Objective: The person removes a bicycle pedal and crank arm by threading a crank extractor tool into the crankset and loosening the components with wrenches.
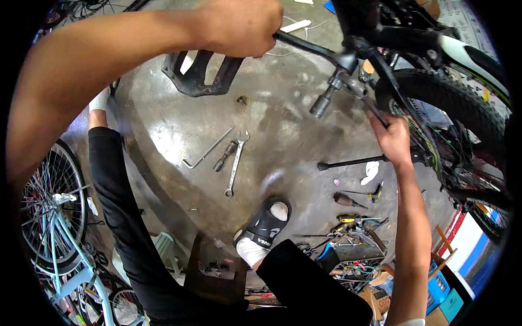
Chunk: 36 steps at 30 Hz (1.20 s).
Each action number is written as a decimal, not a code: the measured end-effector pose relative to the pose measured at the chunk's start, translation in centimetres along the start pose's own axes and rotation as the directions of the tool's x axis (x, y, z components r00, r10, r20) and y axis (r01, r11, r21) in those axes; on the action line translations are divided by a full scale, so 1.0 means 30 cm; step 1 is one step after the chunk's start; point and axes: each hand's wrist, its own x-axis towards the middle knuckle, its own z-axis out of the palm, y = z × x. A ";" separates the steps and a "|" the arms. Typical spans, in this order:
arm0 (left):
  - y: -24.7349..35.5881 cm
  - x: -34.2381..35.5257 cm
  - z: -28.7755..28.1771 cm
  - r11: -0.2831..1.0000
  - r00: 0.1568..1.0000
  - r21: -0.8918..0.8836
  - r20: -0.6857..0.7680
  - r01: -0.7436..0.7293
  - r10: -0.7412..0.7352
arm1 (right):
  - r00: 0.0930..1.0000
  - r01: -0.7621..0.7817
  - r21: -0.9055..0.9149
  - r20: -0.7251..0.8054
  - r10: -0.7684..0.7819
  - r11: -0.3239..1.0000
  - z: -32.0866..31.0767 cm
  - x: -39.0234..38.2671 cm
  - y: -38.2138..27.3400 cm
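A grey concrete floor (293,146) spreads beneath everything, scuffed and shiny in patches. The black bicycle (467,92), with its knobbly tyre, fills the right side and serves as the landmark here. A pale blue bicycle (81,280) is well to its left, at the far side of the floor. A light plastic stool (167,250) is also to the left of the black bicycle, nearer the pale blue one. A heap of hand tools (359,252) lies on the near side of the black bicycle, toward the person's body. A black sandal (266,220) over a white sock is left of that bicycle, on the floor.

From the black bicycle's left side reaches its crank arm (307,45). The left hand (239,27) is at its outer end, fingers curled into a fist around it; the fingertips are hidden. A black pedal (202,70) shows just below this hand, left of the black bicycle. The right hand (394,138) is close against the bicycle's left side, fingers wrapped around the handle of a metal socket tool (322,103), whose head is at the bicycle's crank.

Left of the black bicycle, apart from it, lie a combination wrench (236,163), a bent hex key (208,148) and, between them, a short dark-handled driver (224,156).
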 end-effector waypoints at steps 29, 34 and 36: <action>0.003 0.042 0.026 0.998 0.999 -0.042 0.003 -0.042 0.042 | 0.995 -0.091 0.007 0.035 0.090 0.996 0.108 0.068 0.136; 0.011 0.028 0.007 1.000 1.000 -0.020 0.031 0.006 -0.006 | 0.999 -0.038 0.003 0.028 0.038 0.999 0.102 0.065 0.101; 0.015 0.031 0.006 1.000 0.999 -0.005 0.034 0.005 -0.005 | 0.998 -0.049 -0.042 0.030 0.050 0.998 0.097 0.075 0.089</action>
